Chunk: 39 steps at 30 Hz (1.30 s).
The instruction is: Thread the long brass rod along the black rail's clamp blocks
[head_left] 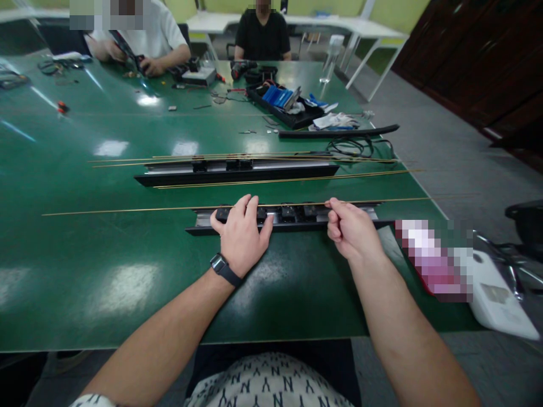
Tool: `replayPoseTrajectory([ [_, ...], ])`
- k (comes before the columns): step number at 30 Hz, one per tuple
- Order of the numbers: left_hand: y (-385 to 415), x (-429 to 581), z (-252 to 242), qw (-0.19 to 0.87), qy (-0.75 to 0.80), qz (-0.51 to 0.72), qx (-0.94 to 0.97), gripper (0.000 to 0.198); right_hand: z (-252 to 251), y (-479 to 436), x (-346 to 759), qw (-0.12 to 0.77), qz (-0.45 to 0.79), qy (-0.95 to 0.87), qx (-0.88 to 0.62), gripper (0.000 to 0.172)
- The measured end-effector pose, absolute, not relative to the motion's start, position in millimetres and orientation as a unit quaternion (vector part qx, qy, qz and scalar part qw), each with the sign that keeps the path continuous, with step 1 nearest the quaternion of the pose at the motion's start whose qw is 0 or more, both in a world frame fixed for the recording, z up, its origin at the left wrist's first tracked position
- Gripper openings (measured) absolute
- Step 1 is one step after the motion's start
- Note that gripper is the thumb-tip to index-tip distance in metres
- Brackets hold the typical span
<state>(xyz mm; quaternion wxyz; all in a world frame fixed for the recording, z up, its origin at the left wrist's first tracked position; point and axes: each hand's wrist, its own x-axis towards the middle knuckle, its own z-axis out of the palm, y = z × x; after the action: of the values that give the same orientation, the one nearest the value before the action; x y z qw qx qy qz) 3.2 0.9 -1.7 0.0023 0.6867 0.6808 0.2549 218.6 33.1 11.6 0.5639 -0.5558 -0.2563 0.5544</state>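
One brass-coloured rod (127, 211), pinched by the right hand (350, 226), runs along the near black channel (301, 227), which the left hand (242, 234) spans, grip unclear. Aligning seems the step; next calls for steady seating.

Your desk (123, 294) has a smooth, glossy top, bright with glare. The near rail (297, 226) pairs matt black sides with a silvery metal channel (206, 218); your thin rod (292, 204) looks like brass-toned metal. Your shirt (271, 387) is cloth, the cabinet (462, 79) glossy dark wood.

Left hand (242, 236) lies spread; right hand (351, 227) apparently pinches.
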Motion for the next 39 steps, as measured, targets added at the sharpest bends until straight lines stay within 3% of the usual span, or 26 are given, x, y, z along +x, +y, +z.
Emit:
replayPoseTrajectory([
  [39, 0.7, 3.6, -0.2, -0.006, 0.682, 0.248, 0.688, 0.047, 12.8, 31.6, 218.9, 0.557, 0.555, -0.265, -0.558, 0.021],
])
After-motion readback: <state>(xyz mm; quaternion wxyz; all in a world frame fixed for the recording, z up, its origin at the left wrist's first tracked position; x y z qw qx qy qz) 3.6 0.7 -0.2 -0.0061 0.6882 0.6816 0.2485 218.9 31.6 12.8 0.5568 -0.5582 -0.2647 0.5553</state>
